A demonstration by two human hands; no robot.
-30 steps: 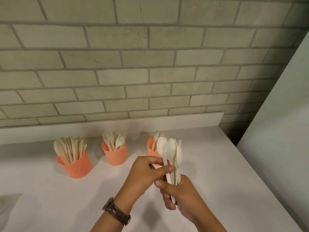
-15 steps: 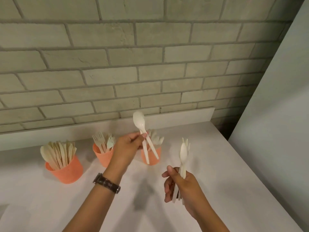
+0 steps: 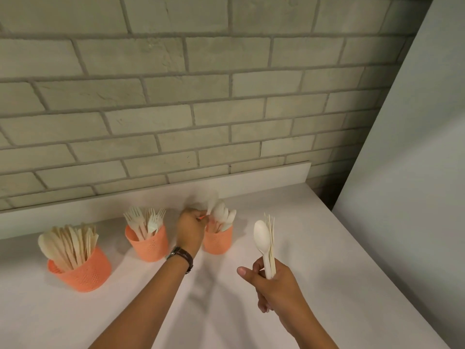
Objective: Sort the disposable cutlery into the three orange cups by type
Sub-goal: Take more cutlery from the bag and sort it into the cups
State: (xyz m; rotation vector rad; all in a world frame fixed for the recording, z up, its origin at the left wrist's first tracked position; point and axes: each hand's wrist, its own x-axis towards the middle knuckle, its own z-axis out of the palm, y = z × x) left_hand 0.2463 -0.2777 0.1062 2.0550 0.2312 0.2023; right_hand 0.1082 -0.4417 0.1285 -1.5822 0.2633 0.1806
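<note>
While 3 orange cups stand on the white counter (image 3: 314, 285), the left hand (image 3: 191, 229) is held at the rim of the spoon cup (image 3: 218, 241), its fingers pinched on a blurred spoon (image 3: 210, 206). A spoon-and-fork bundle (image 3: 266, 244) is clasped upright in the right hand (image 3: 274, 285). Forks fill the middle cup (image 3: 148, 244), knives the left cup (image 3: 80, 272).

Bare forearms, brown-strap watch (image 3: 181, 255) on L wrist.

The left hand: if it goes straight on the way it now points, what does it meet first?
The left hand points right and away, at the rim of the right orange cup. Going on, it would first meet the spoons standing in that cup; its fingertips already seem to be among them, though blur hides the contact.
</note>
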